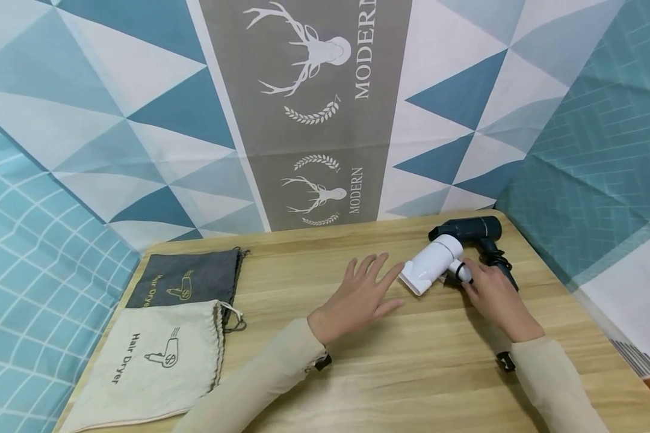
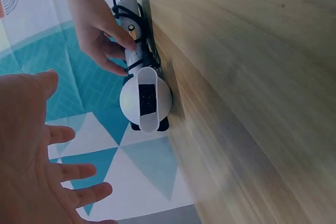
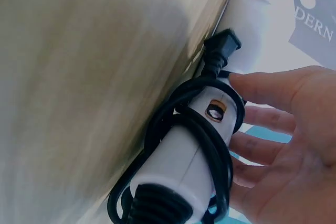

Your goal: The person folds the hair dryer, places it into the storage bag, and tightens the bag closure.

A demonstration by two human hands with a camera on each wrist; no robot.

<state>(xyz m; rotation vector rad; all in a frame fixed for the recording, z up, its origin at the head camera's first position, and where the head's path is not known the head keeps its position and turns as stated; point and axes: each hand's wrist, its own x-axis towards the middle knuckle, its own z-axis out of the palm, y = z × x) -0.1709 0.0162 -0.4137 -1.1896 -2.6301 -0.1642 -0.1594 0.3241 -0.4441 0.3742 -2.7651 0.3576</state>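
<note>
A white hair dryer [image 1: 432, 263] lies toward the right rear of the table, its wide nozzle facing front left. My right hand [image 1: 495, 294] is at its handle, with thumb and fingers on either side. A black cord [image 3: 202, 124] with its plug [image 3: 223, 45] is wound around that white handle. Behind lies a black hair dryer [image 1: 468, 228], partly covered by the white one. My left hand [image 1: 357, 294] hovers left of the nozzle with fingers spread, holding nothing; the left wrist view shows its palm and separated fingers [image 2: 73, 171].
At the table's left, a cream drawstring bag [image 1: 157, 361] printed "Hair Dryer" overlaps a dark grey bag [image 1: 189, 276] of the same kind. The wooden table [image 1: 325, 258] backs onto a patterned cloth wall [image 1: 325, 150]. Blue-green cloth [image 1: 601, 150] hangs at the right side.
</note>
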